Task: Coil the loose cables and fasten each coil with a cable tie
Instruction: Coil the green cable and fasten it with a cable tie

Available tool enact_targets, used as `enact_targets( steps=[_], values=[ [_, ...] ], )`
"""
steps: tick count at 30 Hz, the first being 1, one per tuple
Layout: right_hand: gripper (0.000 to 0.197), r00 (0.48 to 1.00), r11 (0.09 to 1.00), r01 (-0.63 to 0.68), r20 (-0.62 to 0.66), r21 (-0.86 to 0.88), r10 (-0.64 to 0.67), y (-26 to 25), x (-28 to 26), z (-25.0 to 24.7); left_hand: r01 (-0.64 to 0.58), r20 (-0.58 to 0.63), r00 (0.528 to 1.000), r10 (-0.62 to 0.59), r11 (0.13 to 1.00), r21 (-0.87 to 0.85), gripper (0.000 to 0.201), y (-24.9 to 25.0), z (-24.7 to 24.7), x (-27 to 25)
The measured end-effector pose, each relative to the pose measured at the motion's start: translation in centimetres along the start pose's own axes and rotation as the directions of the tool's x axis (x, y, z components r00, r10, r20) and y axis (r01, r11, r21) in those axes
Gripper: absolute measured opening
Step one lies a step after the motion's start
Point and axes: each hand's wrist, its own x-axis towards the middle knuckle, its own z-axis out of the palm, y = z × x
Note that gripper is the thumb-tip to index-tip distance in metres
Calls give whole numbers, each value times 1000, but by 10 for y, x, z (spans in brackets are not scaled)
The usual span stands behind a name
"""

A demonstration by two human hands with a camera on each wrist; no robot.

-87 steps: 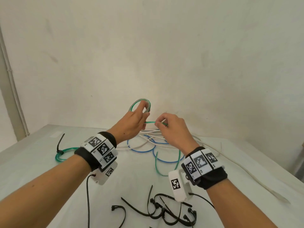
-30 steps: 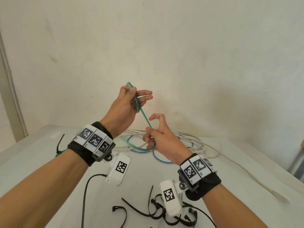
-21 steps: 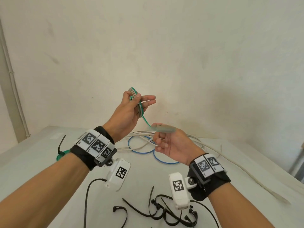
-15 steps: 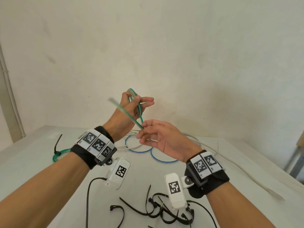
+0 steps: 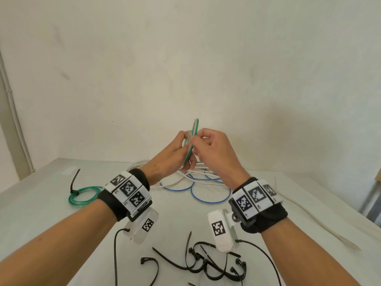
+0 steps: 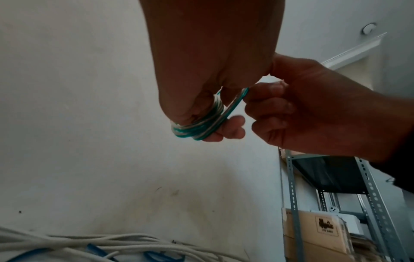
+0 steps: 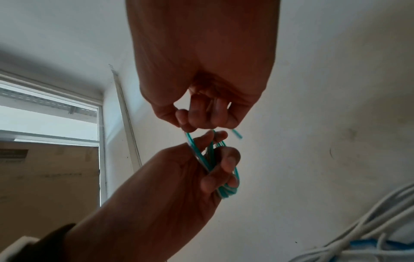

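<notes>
Green-and-white striped cable is wound into a small, tight coil of several turns, held upright in the air above the table at about 12 o'clock from the wrists; the left hand has its fingers curled through the loops, and the right hand pinches the outermost strand between thumb and fingertips, a short free end poking out past them in the right wrist view. Below, at 9 o'clock, lies a green coil already bound with a black tie, white and blue loose cables sprawl behind the hands, and spare black cable ties lie at 6 o'clock.
</notes>
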Motion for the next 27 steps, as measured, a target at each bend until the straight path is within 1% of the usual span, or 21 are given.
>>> enact_targets(
  steps=[1, 3, 5, 7, 9, 11, 14, 16, 17, 18, 19, 20, 22, 24, 27],
  values=[
    [22, 999, 1000, 1, -35, -21, -2, 0, 3, -2, 19, 0, 1000, -19, 1000, -16, 22, 0, 1, 1],
    [21, 996, 999, -31, -80, 11, 32, 0, 9, -6, 57, -9, 998, -58, 995, -81, 34, 2, 2, 3],
    [26, 990, 993, -91, -101, 72, 98, 2, 13, -8, 73, -5, 997, -75, 986, -152, 49, 6, 2, 5],
    [29, 978, 980, -166, -108, 107, 177, 3, 15, -10, 89, 22, 996, -86, 975, -205, 55, 10, 2, 6],
    [19, 966, 961, -218, -104, 170, 238, 3, 17, -12, 92, 38, 996, -86, 969, -230, 52, 12, 1, 6],
    [13, 950, 940, -266, -109, 213, 293, 4, 20, -15, 82, 35, 997, -76, 967, -243, 44, 13, -2, 5],
    [21, 923, 907, -349, -78, 237, 376, 7, 23, -17, 92, 36, 996, -85, 949, -302, 29, 13, -8, 5],
    [30, 908, 895, -392, -64, 215, 413, 10, 22, -16, 129, 37, 992, -124, 919, -373, 27, 14, -12, 6],
    [37, 905, 901, -402, -77, 164, 418, 11, 21, -14, 154, 39, 988, -151, 900, -408, 27, 14, -15, 7],
    [44, 909, 915, -394, -108, 91, 402, 14, 20, -12, 182, 51, 983, -178, 878, -442, 29, 15, -17, 8],
    [47, 923, 933, -360, -139, 22, 360, 15, 19, -9, 210, 69, 977, -202, 854, -476, 30, 15, -19, 8],
    [43, 947, 956, -293, -146, -26, 287, 18, 19, -6, 236, 91, 971, -221, 826, -512, 31, 16, -20, 8],
    [25, 986, 989, -141, -100, -44, 136, 23, 17, 0, 266, 128, 963, -238, 754, -601, 34, 16, -24, 10],
    [25, 996, 996, -66, -56, -67, 63, 29, 15, 3, 270, 146, 961, -236, 668, -693, 36, 17, -28, 11],
    [25, 998, 992, -5, -59, -129, -2, 38, 12, 8, 249, 146, 965, -219, 581, -775, 37, 17, -31, 11]
  ],
)
